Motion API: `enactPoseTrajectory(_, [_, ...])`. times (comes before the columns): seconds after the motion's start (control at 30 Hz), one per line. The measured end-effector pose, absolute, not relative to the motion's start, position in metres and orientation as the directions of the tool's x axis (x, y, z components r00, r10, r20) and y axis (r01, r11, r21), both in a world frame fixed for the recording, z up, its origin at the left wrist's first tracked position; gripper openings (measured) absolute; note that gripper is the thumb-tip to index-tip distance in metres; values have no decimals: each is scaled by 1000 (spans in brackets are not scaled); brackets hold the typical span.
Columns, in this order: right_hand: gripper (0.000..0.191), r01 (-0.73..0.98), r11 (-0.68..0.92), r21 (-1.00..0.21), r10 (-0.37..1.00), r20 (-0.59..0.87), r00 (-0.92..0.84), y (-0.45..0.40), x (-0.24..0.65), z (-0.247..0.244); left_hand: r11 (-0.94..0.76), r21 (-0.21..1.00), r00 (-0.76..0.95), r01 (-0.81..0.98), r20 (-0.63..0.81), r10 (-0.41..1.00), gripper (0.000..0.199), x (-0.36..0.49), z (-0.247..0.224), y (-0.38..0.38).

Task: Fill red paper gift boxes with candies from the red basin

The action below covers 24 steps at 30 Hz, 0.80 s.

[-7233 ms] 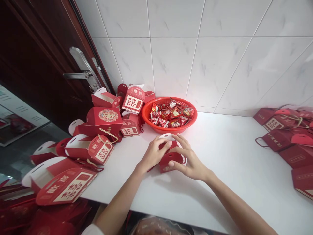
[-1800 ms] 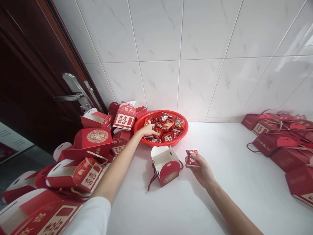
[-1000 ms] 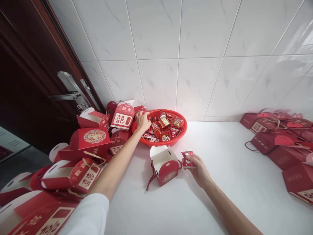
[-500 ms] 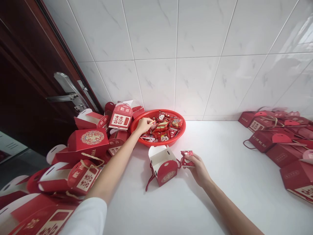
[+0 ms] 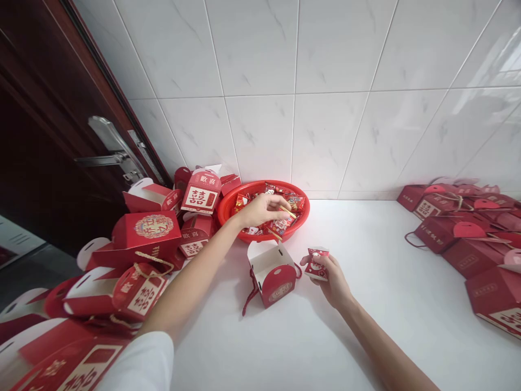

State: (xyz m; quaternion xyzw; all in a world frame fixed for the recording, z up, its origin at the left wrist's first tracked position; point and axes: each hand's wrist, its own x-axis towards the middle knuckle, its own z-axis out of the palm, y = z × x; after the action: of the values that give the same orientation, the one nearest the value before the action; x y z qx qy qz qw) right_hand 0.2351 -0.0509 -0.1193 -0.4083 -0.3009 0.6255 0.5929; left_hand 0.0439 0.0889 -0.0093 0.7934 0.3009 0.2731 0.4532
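Note:
Over the red plastic basket (image 5: 222, 214) my left hand (image 5: 264, 210) pinches a wrapped candy (image 5: 290, 213) with a gold edge. Wrapped candies in red and other colours (image 5: 241, 202) fill the basket below it. My right hand (image 5: 334, 279) grips a small red-and-white snack packet (image 5: 317, 263) just above the white table, to the right of an open gift box (image 5: 279, 285). That box is red outside and white inside, with its top flaps apart and dark red cord handles hanging at its sides. I see nothing inside it from here.
Several red gift boxes (image 5: 146, 233) crowd the left side of the white table (image 5: 244, 353), many with open tops. More red boxes (image 5: 468, 255) stand along the right. A tiled wall (image 5: 325, 141) rises behind, and a dark door (image 5: 40, 136) with a metal handle is at the left.
My left hand has moved right across the basket with the candy between its fingers. My right hand has shifted slightly right, and its packet has tilted. The open box stays in place.

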Motion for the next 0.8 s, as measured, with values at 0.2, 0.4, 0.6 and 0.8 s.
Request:
enactPoseTrajectory(0.2, [37,-458,25,-888,1000,15,25,-57,234,-111,-472,844,830,255,59,555,29,81,-3,55])
enactPoseTrajectory(0.4, [40,-457,-11,-889,999,7,-39,-59,233,-111,-437,866,861,243,15,509,36,102,-18,49])
enactPoseTrajectory(0.6, [42,-496,-2,-868,999,-24,38,-60,235,-106,-331,920,795,209,37,606,42,92,-16,51])
enactPoseTrajectory(0.8, [42,-539,-5,-842,994,-63,91,-58,235,-107,-418,858,859,299,-51,510,28,74,-13,45])
